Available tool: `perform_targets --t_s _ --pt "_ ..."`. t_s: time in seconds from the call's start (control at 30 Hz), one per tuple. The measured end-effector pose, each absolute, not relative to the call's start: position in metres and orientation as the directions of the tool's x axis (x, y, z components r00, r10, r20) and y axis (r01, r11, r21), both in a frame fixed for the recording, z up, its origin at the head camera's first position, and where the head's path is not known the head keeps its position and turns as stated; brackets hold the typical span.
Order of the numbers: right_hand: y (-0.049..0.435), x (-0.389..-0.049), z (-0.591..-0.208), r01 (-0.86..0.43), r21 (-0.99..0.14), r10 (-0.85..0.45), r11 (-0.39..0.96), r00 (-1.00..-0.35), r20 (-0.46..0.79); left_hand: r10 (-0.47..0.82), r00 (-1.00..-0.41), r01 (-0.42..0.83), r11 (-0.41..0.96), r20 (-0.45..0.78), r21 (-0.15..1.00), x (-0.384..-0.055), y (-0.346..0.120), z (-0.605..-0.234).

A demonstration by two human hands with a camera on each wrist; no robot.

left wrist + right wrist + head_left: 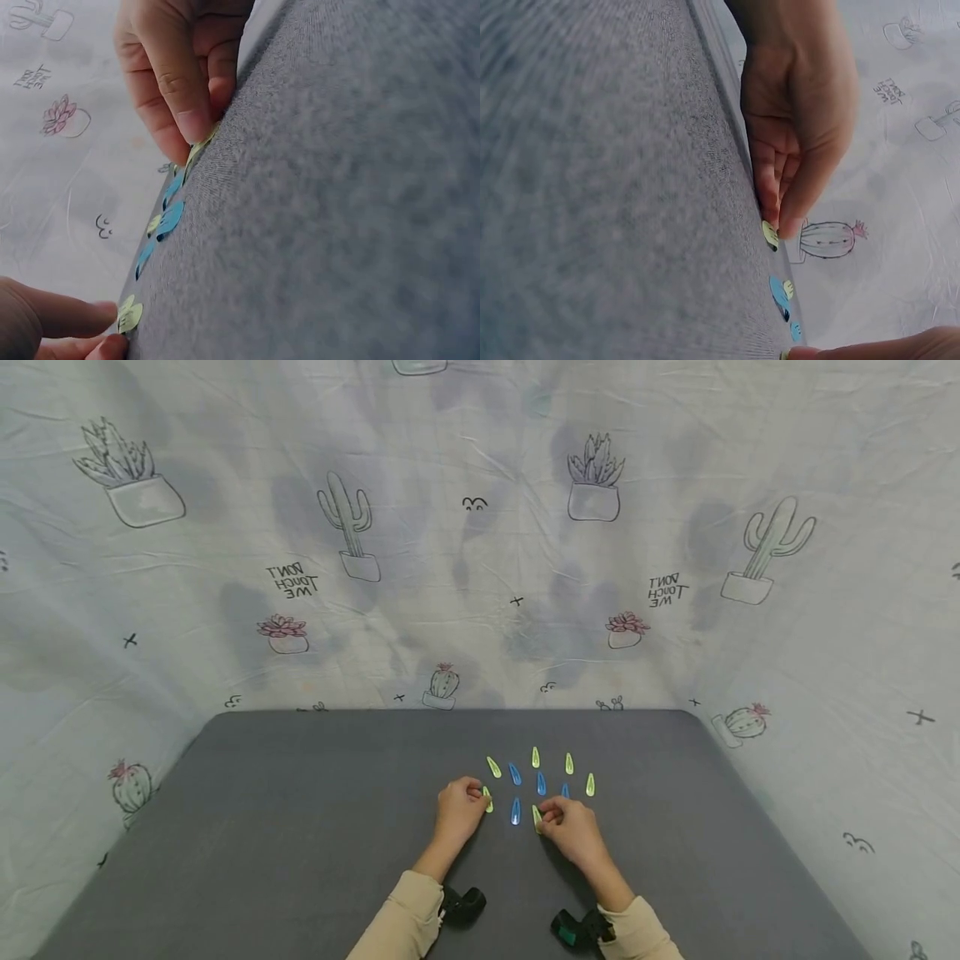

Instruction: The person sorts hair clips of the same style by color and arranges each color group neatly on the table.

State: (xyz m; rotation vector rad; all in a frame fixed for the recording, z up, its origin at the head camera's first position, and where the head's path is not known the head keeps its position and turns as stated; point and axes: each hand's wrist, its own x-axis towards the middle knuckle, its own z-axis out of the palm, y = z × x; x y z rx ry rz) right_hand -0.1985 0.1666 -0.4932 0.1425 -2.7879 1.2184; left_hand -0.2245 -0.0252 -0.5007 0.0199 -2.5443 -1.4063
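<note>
Small snap hair clips in yellow-green and blue lie on the grey table. With bent fingertips my left hand point(459, 810) pinches a yellow-green hair clip point(487, 799) at the left side of the group. At the front, another yellow-green hair clip point(199, 154) is pinched between the thumb and fingers of my right hand point(576, 832). Between the two hands lies a blue hair clip point(515, 811). A further blue clip point(566, 791) shows just beyond the right hand, partly hidden by it.
Behind the hands lie two more blue clips point(541, 783) and several yellow-green clips point(536, 757) in a loose cluster. The grey table point(300, 810) ends at a pale curtain point(480, 552) printed with cacti. A dark device point(463, 906) is strapped at each wrist.
</note>
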Motion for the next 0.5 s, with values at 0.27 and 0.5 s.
perform_targets --t_s 0.27,0.5 --pt "0.163 -0.2014 -0.4909 -0.123 -0.691 -0.031 0.713 -0.989 0.144 -0.127 -0.971 0.081 0.623 0.203 0.778 -0.226 -0.0192 -0.4956" --pt "0.162 -0.2017 -0.4897 -0.119 -0.705 -0.026 0.699 -0.99 0.141 -0.132 -0.973 0.053 0.677 0.192 0.735 -0.2287 -0.0173 -0.4917"
